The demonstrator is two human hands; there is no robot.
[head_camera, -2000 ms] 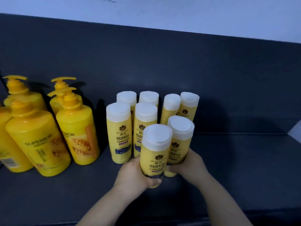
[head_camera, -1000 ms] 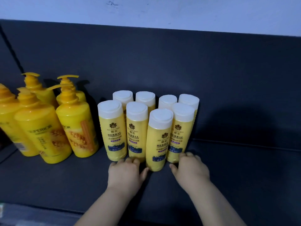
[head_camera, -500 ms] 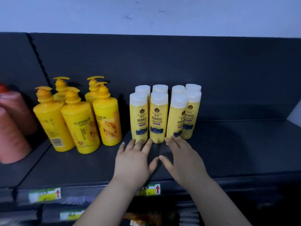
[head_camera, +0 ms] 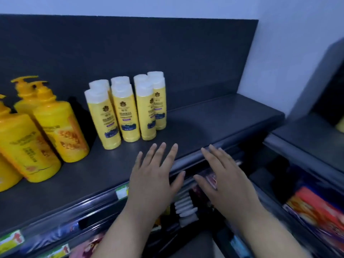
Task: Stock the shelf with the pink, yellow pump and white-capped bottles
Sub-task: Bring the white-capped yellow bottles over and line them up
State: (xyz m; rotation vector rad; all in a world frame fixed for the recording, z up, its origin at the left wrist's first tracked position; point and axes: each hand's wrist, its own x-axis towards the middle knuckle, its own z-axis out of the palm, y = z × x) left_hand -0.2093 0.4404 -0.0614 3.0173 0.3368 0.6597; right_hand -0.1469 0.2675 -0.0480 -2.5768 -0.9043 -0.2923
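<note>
Dark shelf (head_camera: 214, 118) boards carried the white-capped bottles (head_camera: 128, 116) packed in 2 rows beside the yellow pump bottles (head_camera: 57, 127), labels outward for shoppers, while left hand (head_camera: 152, 177) and right hand (head_camera: 227, 181) hovered flat, fingers spread, holding nothing.

Pump bottles (head_camera: 57, 125) stand left of capped bottles (head_camera: 128, 110) on shelf (head_camera: 214, 116).

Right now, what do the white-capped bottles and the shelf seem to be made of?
White-capped bottles: likely plastic, smooth yellow bodies with faint sheen, white caps. Shelf: probably painted metal, dark grey, satin; soft highlights show beside the bottles, but coated board is possible.
</note>
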